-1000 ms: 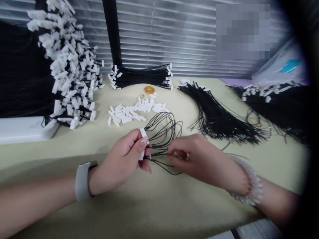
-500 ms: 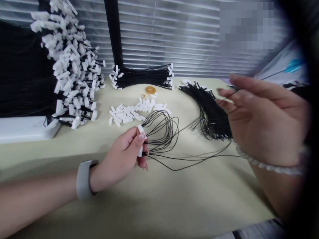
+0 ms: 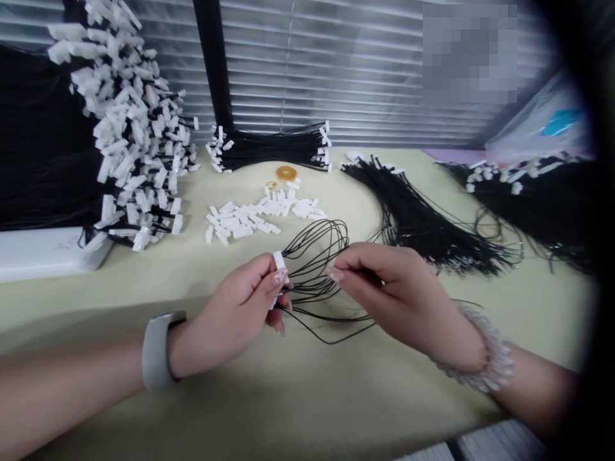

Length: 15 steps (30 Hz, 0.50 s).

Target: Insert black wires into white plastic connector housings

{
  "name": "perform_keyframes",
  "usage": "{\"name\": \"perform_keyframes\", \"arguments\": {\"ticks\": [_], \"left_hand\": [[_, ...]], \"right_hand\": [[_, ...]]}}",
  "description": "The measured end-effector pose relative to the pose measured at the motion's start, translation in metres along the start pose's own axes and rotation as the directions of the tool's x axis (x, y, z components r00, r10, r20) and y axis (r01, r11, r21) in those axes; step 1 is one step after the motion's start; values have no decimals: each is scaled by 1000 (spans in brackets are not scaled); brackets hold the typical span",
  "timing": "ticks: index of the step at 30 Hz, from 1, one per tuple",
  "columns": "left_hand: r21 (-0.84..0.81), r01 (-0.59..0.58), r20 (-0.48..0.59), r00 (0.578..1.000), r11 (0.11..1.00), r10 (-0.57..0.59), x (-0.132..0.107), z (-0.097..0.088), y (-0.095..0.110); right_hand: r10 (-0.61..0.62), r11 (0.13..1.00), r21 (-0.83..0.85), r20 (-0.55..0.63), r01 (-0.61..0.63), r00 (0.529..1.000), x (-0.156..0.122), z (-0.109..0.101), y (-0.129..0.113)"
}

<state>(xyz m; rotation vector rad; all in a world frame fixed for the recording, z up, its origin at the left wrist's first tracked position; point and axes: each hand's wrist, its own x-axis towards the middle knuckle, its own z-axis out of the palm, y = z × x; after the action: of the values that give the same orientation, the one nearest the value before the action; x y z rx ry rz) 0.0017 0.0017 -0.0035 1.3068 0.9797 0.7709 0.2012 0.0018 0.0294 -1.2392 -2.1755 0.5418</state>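
Between thumb and fingers of my left hand [image 3: 250,301] is a white plastic connector [image 3: 279,261], held upright with its lower part partly covered. Thin black wires [image 3: 314,240] come out of its right side and bend round in loops; a few run on under my right hand [image 3: 398,288]. That hand is close by on the right, thumb and forefinger pinched together at the looped wires. A black wire appears to be in the pinch, though its end is hidden by the fingers.
Loose white connectors [image 3: 240,221] lie behind my hands, near amber rubber bands [image 3: 287,173]. A bundle of black wires [image 3: 408,211] fans out at right, with another wire bundle [image 3: 542,198] beyond. A tied bundle [image 3: 276,148] lies by the blinds. Left stands a large connector-ended wire pile [image 3: 139,128].
My right hand has come down and left from the raised position at right, close to my left hand. The wire bundles behind it now show. My left hand keeps its hold on the connector.
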Motion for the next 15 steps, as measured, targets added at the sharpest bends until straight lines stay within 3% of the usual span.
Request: {"name": "perform_keyframes", "arguments": {"ticks": [15], "left_hand": [[-1,-15,-3,1000,1000,15,0,-1,2]], "right_hand": [[-12,999,-52,25,13,1000,2,-8,11]]}}
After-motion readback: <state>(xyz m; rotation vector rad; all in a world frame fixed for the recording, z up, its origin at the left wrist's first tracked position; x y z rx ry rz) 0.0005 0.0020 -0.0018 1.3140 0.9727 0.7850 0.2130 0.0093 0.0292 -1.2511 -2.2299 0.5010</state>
